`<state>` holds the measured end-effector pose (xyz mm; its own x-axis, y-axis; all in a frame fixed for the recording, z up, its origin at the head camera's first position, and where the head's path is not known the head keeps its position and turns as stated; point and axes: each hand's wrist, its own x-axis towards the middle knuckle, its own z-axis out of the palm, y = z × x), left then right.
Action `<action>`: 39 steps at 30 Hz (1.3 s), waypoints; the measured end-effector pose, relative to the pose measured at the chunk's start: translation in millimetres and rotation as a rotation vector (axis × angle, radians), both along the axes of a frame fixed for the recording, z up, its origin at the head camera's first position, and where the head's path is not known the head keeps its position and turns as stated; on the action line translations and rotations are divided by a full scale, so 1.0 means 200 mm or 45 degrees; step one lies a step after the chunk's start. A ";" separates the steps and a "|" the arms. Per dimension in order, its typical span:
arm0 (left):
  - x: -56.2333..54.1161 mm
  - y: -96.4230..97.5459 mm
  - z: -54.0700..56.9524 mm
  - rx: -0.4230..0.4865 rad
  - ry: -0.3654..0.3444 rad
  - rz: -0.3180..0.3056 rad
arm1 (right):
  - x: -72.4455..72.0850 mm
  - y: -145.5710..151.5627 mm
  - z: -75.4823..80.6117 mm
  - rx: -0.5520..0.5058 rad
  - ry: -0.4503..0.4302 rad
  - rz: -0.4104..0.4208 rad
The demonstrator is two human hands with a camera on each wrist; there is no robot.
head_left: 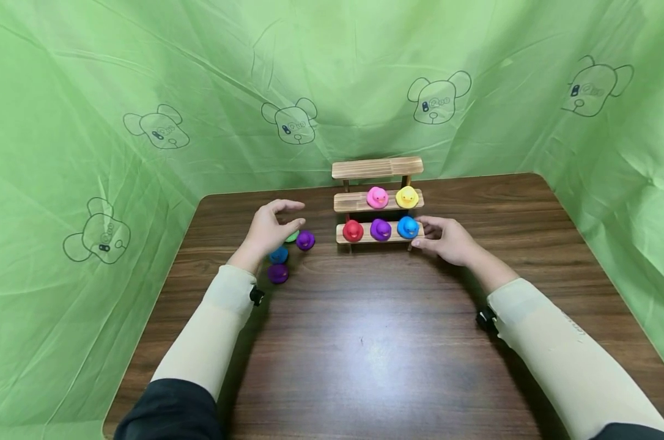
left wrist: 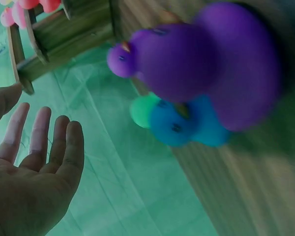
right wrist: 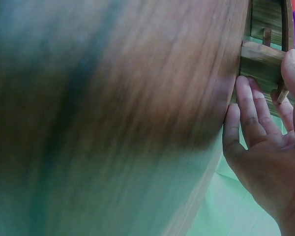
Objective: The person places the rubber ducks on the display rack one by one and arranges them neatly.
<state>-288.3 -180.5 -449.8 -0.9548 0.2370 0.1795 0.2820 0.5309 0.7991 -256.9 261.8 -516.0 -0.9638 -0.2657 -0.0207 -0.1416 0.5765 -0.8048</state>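
A three-tier wooden stand (head_left: 378, 167) stands at the back of the table. My right hand (head_left: 446, 239) grips the right end of its lowest step, thumb at the front; the right wrist view shows the thumb (right wrist: 293, 64) against the plank. Red (head_left: 353, 231), purple (head_left: 381, 230) and blue (head_left: 408, 227) rubber ducks sit on that step. Pink (head_left: 377, 197) and yellow (head_left: 406, 197) ducks sit on the middle step. My left hand (head_left: 268, 229), holding nothing, hovers with parted fingers by a mostly hidden green duck (head_left: 292, 236).
Beside the left hand on the table are a purple duck (head_left: 305, 240), a blue duck (head_left: 279, 255) and a nearer purple duck (head_left: 278, 274). The dark wooden table (head_left: 359, 342) meets a green cloth backdrop (head_left: 359, 73) at the back and sides.
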 end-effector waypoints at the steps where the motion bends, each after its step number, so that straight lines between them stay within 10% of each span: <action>1: 0.01 -0.02 -0.01 -0.009 -0.013 0.003 | 0.00 0.00 0.00 0.000 0.004 0.000; 39: 0.18 -0.42 -0.28 -0.159 -0.307 0.009 | 0.00 0.00 -0.02 -0.005 0.019 -0.010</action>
<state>-251.9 -264.5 -506.0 -0.9682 0.2358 -0.0833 0.0874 0.6312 0.7707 -256.0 261.5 -519.9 -0.9660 -0.2584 -0.0057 -0.1489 0.5746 -0.8048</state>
